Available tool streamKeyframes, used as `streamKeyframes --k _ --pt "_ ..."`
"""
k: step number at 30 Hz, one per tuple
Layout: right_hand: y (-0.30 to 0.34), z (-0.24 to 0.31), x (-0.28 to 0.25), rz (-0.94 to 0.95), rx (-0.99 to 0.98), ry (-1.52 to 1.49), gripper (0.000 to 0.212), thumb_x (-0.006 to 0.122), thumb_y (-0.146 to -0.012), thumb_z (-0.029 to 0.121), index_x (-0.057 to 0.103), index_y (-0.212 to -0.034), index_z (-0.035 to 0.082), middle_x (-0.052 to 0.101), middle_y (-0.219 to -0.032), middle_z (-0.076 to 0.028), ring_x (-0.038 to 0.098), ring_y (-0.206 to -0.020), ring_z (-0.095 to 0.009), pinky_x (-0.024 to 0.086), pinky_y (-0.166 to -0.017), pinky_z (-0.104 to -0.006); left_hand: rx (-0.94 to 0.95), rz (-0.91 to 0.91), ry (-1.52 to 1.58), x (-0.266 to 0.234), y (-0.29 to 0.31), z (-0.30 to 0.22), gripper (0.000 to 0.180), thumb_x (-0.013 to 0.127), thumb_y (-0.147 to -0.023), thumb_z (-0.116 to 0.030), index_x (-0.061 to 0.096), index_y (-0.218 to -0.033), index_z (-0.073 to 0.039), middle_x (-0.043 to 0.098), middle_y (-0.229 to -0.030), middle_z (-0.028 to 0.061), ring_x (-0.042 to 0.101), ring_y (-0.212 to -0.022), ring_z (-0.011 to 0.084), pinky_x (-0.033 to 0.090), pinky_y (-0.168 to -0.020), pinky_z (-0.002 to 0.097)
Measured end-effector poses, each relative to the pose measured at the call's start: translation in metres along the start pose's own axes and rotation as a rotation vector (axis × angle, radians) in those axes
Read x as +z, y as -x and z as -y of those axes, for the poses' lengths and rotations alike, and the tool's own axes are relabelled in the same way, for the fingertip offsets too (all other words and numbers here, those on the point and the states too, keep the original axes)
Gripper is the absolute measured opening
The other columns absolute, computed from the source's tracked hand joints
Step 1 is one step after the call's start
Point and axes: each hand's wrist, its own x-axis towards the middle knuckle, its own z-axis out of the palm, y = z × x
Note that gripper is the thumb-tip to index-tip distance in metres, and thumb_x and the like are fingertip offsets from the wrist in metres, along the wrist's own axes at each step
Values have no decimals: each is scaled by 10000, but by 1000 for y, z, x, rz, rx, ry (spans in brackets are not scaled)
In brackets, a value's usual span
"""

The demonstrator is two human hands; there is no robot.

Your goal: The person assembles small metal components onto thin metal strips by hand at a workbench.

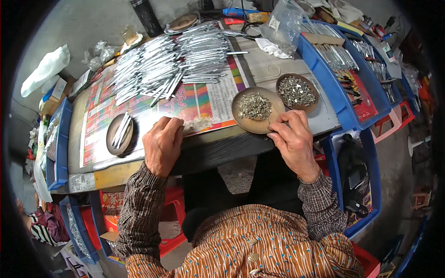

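Observation:
My left hand [162, 144] is closed over the table's front edge, its fingers curled together; whatever it may hold is hidden. My right hand [294, 141] pinches thumb against fingers at the near right rim of a round brown dish [241, 121] heaped with small shiny metal pieces [255, 106]. Anything in that pinch is too small to make out. Behind it, a second brown dish [313, 107] holds more small metal parts. Left of my left hand, an oval dish [114, 147] carries a few slim silver rods [121, 131]. Large piles of similar rods [157, 65] lie farther back.
Printed colourful sheeting [99, 106] covers much of the table. Blue trays [366, 116] of rods and tools stand at right, another blue tray [62, 153] at the left edge. A clear plastic bag [282, 28] and black cylinder [146, 18] stand at the back.

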Motion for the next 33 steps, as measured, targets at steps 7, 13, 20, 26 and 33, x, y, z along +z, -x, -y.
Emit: streamKeyframes --k 7,13,20,26,33 --pt "-1 1 -1 7 26 -103 214 693 -676 -20 628 -873 33 553 -886 -79 515 -896 -276 451 -760 -382 -69 2 -105 6 -27 35 40 603 -801 -94 599 -837 -77 573 -711 133 592 -680 330 452 -572 417" --pt "0 1 1 -62 37 -169 182 685 -679 -27 616 -840 24 555 -851 -82 524 -836 -273 449 -712 -373 -112 36 -165 19 -53 52 93 633 -770 -117 603 -856 -93 581 -763 136 592 -715 354 451 -605 452" --pt "0 1 4 -128 22 -214 196 663 -675 -62 586 -840 11 564 -823 -84 544 -787 -275 451 -665 -371 -118 88 -335 38 -82 57 145 661 -770 -167 580 -851 -77 596 -787 130 605 -750 347 472 -624 437" --pt "5 -3 9 -144 37 -239 231 672 -670 -59 581 -871 11 571 -822 -88 555 -771 -272 458 -652 -371 -132 115 -455 57 -88 64 127 631 -796 -167 575 -853 -68 596 -804 131 626 -729 335 486 -615 446" --pt "8 -2 7 -166 57 -271 224 663 -677 -65 578 -872 6 574 -828 -94 578 -756 -270 469 -649 -366 -147 238 -514 55 -89 51 85 503 -847 -87 563 -867 -29 588 -841 177 635 -765 343 501 -647 448"
